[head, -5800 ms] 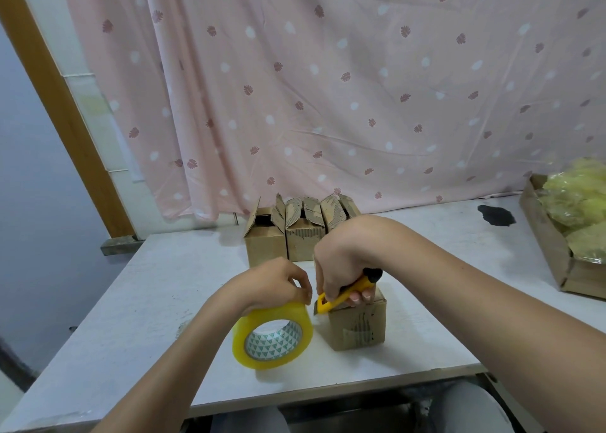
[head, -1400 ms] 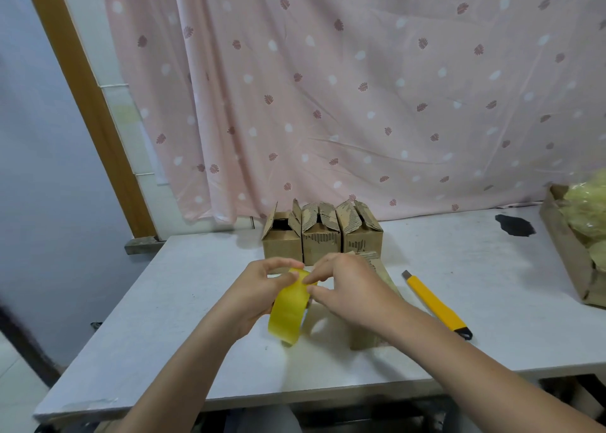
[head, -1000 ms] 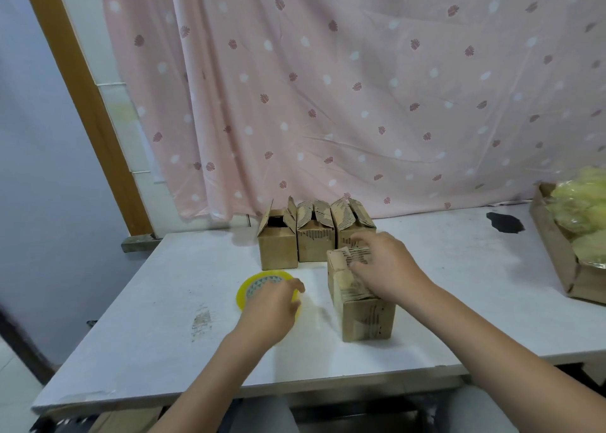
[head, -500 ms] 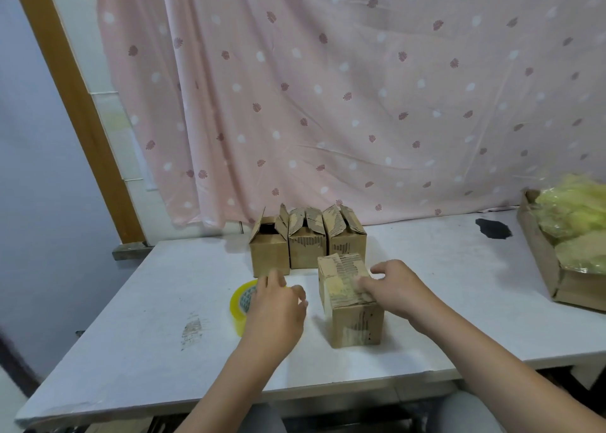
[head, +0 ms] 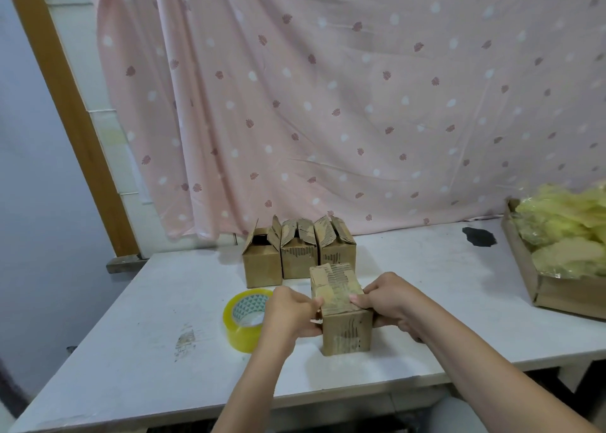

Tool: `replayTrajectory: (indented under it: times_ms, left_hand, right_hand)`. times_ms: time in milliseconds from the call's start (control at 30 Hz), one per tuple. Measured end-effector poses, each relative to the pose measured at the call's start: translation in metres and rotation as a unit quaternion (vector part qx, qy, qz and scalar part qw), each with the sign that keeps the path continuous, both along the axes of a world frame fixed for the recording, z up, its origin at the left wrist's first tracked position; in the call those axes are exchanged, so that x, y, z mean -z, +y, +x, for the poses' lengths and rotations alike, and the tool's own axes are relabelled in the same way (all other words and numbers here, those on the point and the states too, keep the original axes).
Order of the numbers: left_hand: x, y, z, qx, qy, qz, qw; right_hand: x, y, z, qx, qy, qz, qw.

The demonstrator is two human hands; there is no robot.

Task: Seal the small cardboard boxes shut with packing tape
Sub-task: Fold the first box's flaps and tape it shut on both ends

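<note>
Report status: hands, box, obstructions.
Left hand and right hand grip the near box by its sides. Flaps down. Tape roll lies left, untouched. Nothing blocking.

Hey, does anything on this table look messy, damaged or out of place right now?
A black blotch stains the table at the far right, and a grey scuff marks it near the tape roll. The box held between both hands looks worn, with wrinkled tape on top. Nothing is spilled or tipped.
</note>
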State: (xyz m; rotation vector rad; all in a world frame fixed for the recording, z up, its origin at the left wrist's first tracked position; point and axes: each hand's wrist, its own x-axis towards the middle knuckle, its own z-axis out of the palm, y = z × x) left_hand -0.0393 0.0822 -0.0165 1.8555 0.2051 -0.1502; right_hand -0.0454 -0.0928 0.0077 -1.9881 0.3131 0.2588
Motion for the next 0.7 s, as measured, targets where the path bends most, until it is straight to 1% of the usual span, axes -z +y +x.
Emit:
replayTrajectory:
  times_ms: [67,167,267,333,433,567,700]
  left_hand:
    - [-0.001,-0.001,-0.002,0.008,0.007,0.007,1.0]
    - [-0.009,-0.006,0.001,0.038,0.027,0.082,0.996]
    - [-0.025,-0.007,0.007,0.064,0.07,0.119,0.988]
    - [-0.029,-0.008,0.011,0.075,0.089,0.105,0.988]
    - [-0.03,-0.012,0.012,0.086,0.098,0.075,0.989]
    - [-0.031,-0.012,0.007,0.084,0.091,0.044,0.991]
    - [-0.042,-0.004,0.002,0.074,0.072,0.015,0.995]
  right_hand:
    - [-0.002,0.0,-0.001,-0.004,0.006,-0.004,1.0]
    - [-0.011,-0.002,-0.001,-0.026,0.037,-0.022,0.999]
    - [-0.021,-0.004,0.001,-0.029,0.059,0.003,0.998]
    - [-0.025,0.0,0.001,-0.028,0.064,0.011,0.997]
    - [-0.024,0.003,0.002,-0.027,0.066,-0.004,0.997]
    - [-0.027,0.005,0.001,-0.027,0.062,-0.007,0.998]
    - [-0.041,0.008,-0.004,-0.016,0.039,-0.005,0.999]
